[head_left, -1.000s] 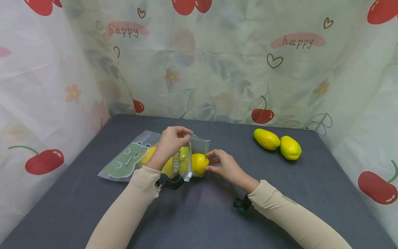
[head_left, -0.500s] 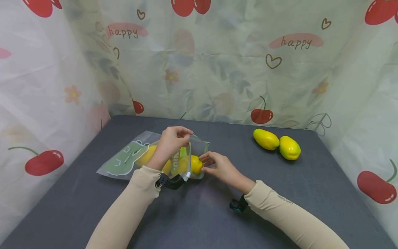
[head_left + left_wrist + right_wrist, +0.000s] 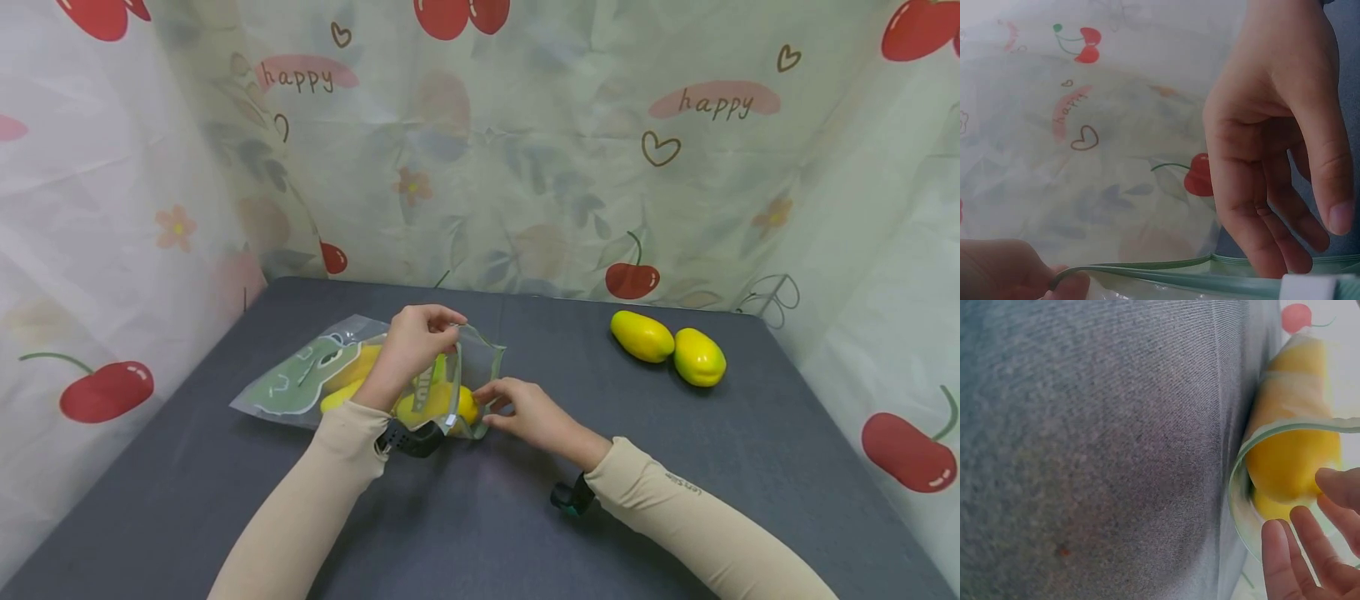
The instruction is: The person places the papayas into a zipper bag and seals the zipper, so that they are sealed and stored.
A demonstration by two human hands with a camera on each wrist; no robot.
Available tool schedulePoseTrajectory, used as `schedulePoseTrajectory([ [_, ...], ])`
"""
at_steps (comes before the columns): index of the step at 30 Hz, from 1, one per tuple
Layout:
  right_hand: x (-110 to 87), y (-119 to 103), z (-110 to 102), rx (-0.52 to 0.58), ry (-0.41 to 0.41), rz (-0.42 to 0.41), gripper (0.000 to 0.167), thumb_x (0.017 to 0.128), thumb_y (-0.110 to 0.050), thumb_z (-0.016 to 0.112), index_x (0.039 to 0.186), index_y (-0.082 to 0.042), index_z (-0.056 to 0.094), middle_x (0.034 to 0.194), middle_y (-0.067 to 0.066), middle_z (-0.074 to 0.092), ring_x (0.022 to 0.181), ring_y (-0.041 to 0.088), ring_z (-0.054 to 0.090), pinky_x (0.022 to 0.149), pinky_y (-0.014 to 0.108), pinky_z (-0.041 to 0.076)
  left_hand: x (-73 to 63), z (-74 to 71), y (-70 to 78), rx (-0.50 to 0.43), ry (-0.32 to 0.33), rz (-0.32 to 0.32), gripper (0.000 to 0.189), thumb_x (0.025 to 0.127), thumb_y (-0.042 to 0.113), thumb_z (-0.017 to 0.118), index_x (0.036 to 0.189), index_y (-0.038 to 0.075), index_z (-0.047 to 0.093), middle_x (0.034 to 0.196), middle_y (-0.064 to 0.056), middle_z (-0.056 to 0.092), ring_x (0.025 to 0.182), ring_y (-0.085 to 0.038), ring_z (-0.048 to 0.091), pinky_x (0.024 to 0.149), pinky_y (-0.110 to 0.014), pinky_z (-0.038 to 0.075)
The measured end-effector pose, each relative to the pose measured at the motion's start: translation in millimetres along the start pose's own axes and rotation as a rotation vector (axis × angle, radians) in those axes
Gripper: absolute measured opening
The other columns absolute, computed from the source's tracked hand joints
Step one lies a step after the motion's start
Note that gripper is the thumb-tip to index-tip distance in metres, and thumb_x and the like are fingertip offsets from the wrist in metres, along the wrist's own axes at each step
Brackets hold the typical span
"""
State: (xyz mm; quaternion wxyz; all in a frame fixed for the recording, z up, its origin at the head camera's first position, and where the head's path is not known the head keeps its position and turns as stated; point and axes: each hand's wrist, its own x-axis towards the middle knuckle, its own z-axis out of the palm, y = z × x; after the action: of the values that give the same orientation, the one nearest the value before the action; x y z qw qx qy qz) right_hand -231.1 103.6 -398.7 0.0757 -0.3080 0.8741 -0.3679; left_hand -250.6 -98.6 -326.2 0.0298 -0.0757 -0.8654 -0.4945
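A clear zip bag (image 3: 277,392) with a green printed figure lies on its side, its mouth turned right. My left hand (image 3: 416,346) pinches the upper edge of the mouth and holds it raised. Inside the mouth sits a yellow mango (image 3: 1291,465), and the fingertips of my right hand (image 3: 536,412) are at its near end, spread and lightly bent. Deeper in the bag is another yellow mango (image 3: 341,396), partly hidden by my left wrist. A white slider (image 3: 1307,287) sits on the zip track below my right fingers in the left wrist view.
Two yellow-green mangoes, one lying lengthwise (image 3: 642,336) and one beside it (image 3: 700,357), rest at the back right of the dark table (image 3: 480,533). A printed curtain (image 3: 525,167) surrounds the table at the back and sides.
My right hand has moved left and slightly down, and the mango at its fingertips has slid deeper into the bag. The fruit inside has shifted left. My left hand stays put.
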Motion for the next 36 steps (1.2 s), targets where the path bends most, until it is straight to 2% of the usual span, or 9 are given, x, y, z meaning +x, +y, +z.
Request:
schedulePoseTrajectory([
  [3,0.4,-1,0,-0.006,-0.007,0.006,0.03,0.088,-0.008,0.068,0.118,-0.007,0.065,0.117,0.008,0.066,0.101,0.023,0.066,0.087,0.04,0.054,-0.5,-0.3,0.0,-0.006,-0.002,-0.003,0.021,0.092,0.012,0.059,0.107,0.01,0.073,0.087,-0.008,0.071,0.079,-0.028,0.07,0.072,-0.032,0.055],
  [9,0.3,-2,1,-0.021,-0.02,0.023,0.031,0.088,-0.009,0.069,0.119,-0.008,0.064,0.118,0.007,0.066,0.101,0.022,0.066,0.086,0.037,0.055,-0.9,-0.3,-0.9,-0.001,0.001,0.003,0.019,0.092,0.013,0.059,0.104,0.012,0.073,0.088,-0.006,0.071,0.072,-0.018,0.069,0.071,-0.031,0.055],
  [16,-0.2,-1,1,-0.022,-0.025,0.021,0.034,0.088,-0.009,0.069,0.121,-0.008,0.064,0.119,0.006,0.066,0.1,0.022,0.065,0.085,0.036,0.055,-0.6,-0.5,-0.9,-0.018,-0.009,-0.016,0.019,0.092,0.013,0.059,0.104,0.012,0.073,0.093,-0.011,0.071,0.083,-0.031,0.07,0.076,-0.036,0.056],
  [23,-2.0,6,-2,-0.006,-0.022,0.053,0.039,0.089,-0.012,0.068,0.127,-0.011,0.059,0.12,0.006,0.064,0.103,0.021,0.064,0.085,0.036,0.055,-1.1,-0.3,-0.6,-0.025,0.009,-0.017,0.018,0.091,0.012,0.059,0.103,0.012,0.073,0.089,-0.009,0.071,0.078,-0.027,0.07,0.076,-0.037,0.057],
  [30,-7.0,10,-19,-0.011,0.029,0.106,0.04,0.09,-0.013,0.067,0.129,-0.01,0.058,0.12,0.009,0.064,0.105,0.024,0.064,0.087,0.038,0.054,-1.0,-0.9,0.2,-0.037,0.011,-0.025,0.02,0.091,0.011,0.059,0.105,0.009,0.073,0.092,-0.012,0.071,0.072,-0.019,0.069,0.079,-0.039,0.057],
  [36,-12.6,14,-44,0.016,0.104,0.155,0.039,0.091,-0.017,0.067,0.129,-0.016,0.058,0.124,0.011,0.063,0.11,0.025,0.062,0.089,0.04,0.054,-0.9,-2.0,0.3,-0.046,-0.001,-0.028,0.023,0.09,0.011,0.059,0.109,0.006,0.072,0.092,-0.014,0.07,0.071,-0.018,0.067,0.078,-0.038,0.057],
])
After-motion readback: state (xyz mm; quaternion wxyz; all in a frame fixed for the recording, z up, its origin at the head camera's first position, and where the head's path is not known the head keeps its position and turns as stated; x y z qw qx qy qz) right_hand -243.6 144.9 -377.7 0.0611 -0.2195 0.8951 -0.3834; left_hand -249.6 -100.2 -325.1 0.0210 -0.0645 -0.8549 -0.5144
